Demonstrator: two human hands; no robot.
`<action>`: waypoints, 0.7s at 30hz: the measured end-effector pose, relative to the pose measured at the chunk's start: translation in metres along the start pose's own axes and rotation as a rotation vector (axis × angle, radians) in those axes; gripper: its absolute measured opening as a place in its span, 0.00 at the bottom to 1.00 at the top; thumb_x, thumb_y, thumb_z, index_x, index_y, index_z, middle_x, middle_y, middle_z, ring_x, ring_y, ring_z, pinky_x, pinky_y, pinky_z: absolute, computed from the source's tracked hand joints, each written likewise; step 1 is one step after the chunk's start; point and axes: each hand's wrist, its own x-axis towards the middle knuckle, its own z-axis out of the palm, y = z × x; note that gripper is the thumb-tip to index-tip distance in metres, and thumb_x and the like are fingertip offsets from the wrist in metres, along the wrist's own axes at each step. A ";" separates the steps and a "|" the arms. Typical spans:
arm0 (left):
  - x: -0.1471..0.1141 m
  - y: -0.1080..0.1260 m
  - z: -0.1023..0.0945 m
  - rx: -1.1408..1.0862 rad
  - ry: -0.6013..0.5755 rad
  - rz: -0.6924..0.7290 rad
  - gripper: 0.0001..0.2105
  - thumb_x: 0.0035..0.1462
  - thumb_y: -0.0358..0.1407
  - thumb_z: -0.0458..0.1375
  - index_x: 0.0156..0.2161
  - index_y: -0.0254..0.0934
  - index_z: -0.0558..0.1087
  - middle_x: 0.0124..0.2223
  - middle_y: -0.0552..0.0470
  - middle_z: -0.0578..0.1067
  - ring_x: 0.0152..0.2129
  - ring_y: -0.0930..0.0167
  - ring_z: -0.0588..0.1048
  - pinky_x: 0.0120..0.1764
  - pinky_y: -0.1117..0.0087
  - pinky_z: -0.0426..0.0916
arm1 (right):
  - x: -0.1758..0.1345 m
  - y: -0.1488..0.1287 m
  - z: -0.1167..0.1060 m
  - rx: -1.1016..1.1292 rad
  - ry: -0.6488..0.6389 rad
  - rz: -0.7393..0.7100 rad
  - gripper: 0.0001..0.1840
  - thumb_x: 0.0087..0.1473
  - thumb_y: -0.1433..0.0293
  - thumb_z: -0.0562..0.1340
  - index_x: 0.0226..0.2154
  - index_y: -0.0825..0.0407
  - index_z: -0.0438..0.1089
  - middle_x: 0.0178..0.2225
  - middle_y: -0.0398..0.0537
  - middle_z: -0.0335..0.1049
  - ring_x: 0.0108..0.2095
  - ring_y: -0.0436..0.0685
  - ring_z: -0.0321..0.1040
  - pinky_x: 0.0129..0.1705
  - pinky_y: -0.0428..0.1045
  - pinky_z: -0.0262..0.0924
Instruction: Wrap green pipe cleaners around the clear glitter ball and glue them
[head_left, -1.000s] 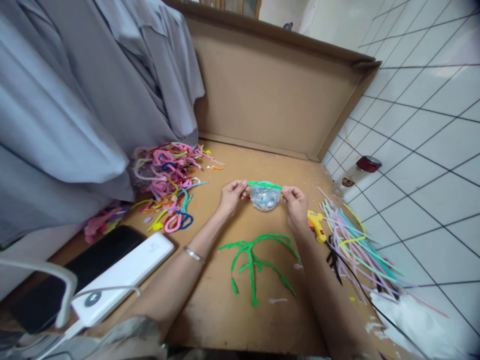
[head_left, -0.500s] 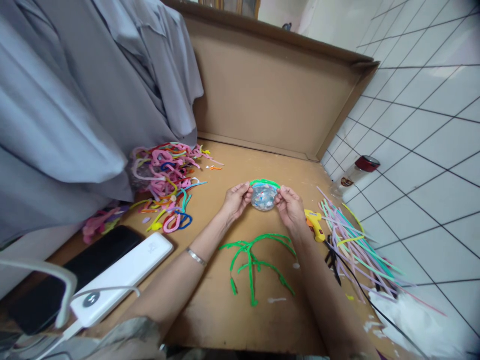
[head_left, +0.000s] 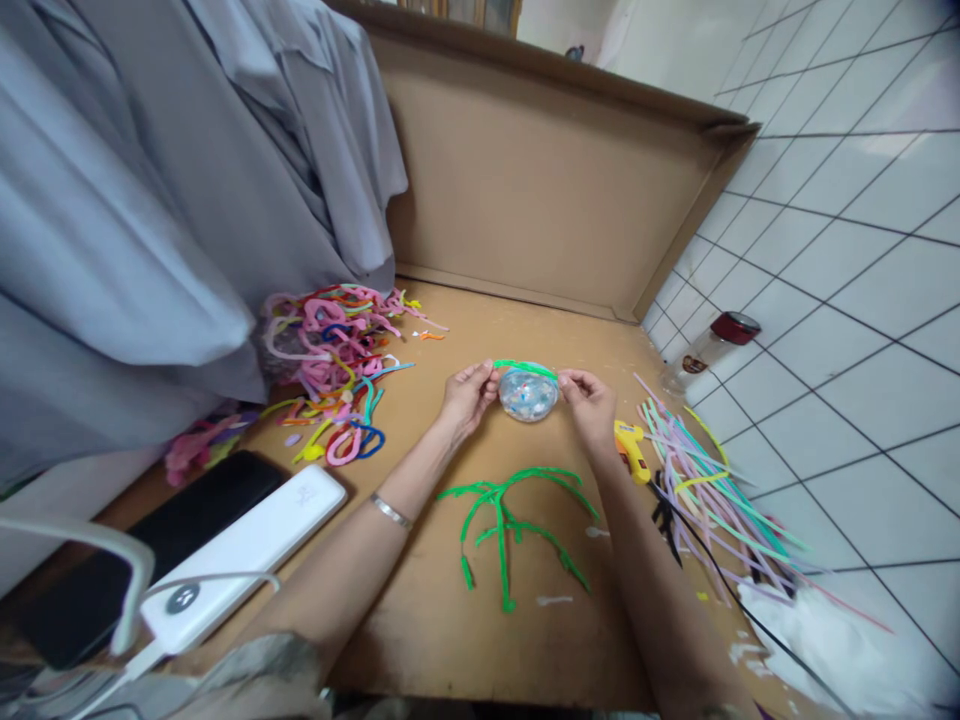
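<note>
A short green pipe cleaner [head_left: 525,368] is stretched between my two hands. My left hand [head_left: 471,395] pinches its left end, and my right hand [head_left: 589,402] pinches the right end. Right behind and below the strip sits a clear round container [head_left: 529,396] with bluish, speckled contents; whether the strip touches its rim I cannot tell. Nearer to me, between my forearms, a branching green pipe-cleaner shape [head_left: 501,510] lies flat on the brown table [head_left: 465,650].
To the left is a tangled heap of coloured pipe cleaners [head_left: 330,350], with a white power bank [head_left: 247,555] and a black phone [head_left: 187,540]. On the right are a yellow glue gun [head_left: 634,452], straight pipe cleaners [head_left: 705,480], and a red-capped bottle [head_left: 712,350] near the tiled wall.
The green pipe cleaner has gone from arched to nearly straight. My right hand has shifted slightly right, and my left hand slightly left.
</note>
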 end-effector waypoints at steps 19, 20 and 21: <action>0.012 -0.012 -0.014 0.490 0.010 0.497 0.15 0.51 0.45 0.63 0.23 0.36 0.70 0.22 0.56 0.68 0.21 0.75 0.63 0.28 0.74 0.59 | 0.004 -0.003 -0.011 -0.174 0.030 -0.120 0.09 0.46 0.63 0.64 0.24 0.51 0.72 0.25 0.44 0.70 0.27 0.52 0.62 0.33 0.49 0.58; 0.013 -0.014 -0.013 0.478 0.014 0.494 0.14 0.51 0.44 0.63 0.24 0.36 0.71 0.22 0.56 0.68 0.22 0.75 0.64 0.29 0.74 0.60 | 0.004 -0.001 -0.010 -0.158 0.066 -0.108 0.09 0.44 0.62 0.64 0.24 0.51 0.72 0.25 0.44 0.70 0.28 0.52 0.63 0.34 0.49 0.59; 0.014 -0.015 -0.013 0.469 0.022 0.490 0.13 0.51 0.43 0.63 0.24 0.36 0.72 0.23 0.55 0.69 0.23 0.75 0.65 0.30 0.74 0.61 | 0.005 0.001 -0.009 -0.136 0.096 -0.090 0.10 0.43 0.61 0.65 0.23 0.51 0.71 0.25 0.44 0.70 0.28 0.52 0.63 0.34 0.49 0.59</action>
